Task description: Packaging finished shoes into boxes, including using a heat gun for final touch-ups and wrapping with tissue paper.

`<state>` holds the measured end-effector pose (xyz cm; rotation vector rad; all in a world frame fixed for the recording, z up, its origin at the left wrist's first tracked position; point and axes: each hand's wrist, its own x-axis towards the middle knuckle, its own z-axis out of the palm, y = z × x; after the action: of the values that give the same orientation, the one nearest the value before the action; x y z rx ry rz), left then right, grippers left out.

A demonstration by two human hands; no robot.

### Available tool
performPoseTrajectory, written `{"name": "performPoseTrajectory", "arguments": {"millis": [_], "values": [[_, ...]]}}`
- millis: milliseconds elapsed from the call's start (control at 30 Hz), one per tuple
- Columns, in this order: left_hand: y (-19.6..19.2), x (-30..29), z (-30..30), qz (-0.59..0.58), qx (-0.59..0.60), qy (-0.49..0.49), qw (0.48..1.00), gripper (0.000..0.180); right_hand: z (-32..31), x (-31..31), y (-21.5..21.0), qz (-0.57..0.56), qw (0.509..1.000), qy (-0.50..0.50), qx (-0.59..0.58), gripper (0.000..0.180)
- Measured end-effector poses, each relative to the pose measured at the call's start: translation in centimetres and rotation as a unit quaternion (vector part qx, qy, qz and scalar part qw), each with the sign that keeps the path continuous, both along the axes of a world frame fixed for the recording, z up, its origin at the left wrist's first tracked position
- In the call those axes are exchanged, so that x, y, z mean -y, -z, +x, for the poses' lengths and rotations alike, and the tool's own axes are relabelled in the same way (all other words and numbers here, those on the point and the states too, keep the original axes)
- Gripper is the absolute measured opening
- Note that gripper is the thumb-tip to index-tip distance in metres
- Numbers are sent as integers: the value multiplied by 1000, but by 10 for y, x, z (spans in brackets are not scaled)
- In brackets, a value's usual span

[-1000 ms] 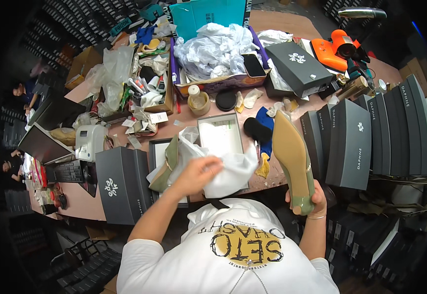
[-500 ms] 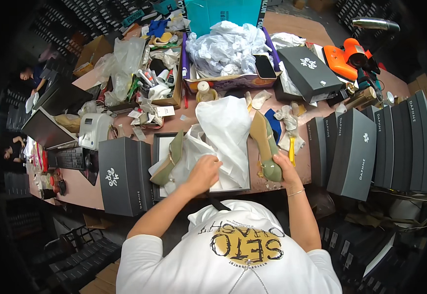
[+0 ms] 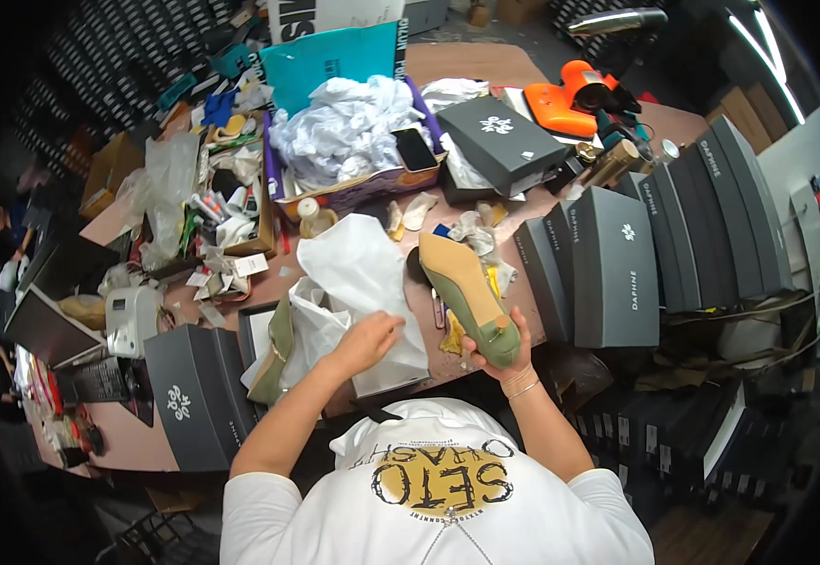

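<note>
In my right hand [image 3: 506, 356] is a green heeled shoe [image 3: 462, 292], gripped at the heel end with its tan sole turned up. My left hand [image 3: 368, 343] is closed over white tissue paper [image 3: 358, 254]; whether the fingertips pinch it is hidden. The paper spreads over an open shoebox [image 3: 389, 379] in front of me. A second green shoe [image 3: 273, 356] lies tilted on its side at the left of the box, partly beside the tissue.
Dark shoeboxes stand at right [image 3: 617, 268] and left [image 3: 184, 400]. Behind the tissue, a purple-edged carton [image 3: 353, 195] holds crumpled paper and a phone [image 3: 415, 149]. An orange device [image 3: 560, 108] stands far right. A white printer [image 3: 134, 322] and keyboard [image 3: 94, 379] are on the left.
The shoe in my right hand has turned so its sole and heel face up more. My view has shifted to the right. My left hand remains closed over the tissue.
</note>
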<state>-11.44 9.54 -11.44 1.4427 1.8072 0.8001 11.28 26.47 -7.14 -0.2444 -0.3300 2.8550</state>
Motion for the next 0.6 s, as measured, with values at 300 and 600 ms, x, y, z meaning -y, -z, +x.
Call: {"name": "performPoseTrajectory", "arguments": {"millis": [300,600], "values": [[41,7,11,36,-278,-1,960,65,18,13,-4,66,997,38,-20,70],[-27,-32,-4,175,-57,-249,951,46,41,14,-37,142,983,-116,-29,80]]}}
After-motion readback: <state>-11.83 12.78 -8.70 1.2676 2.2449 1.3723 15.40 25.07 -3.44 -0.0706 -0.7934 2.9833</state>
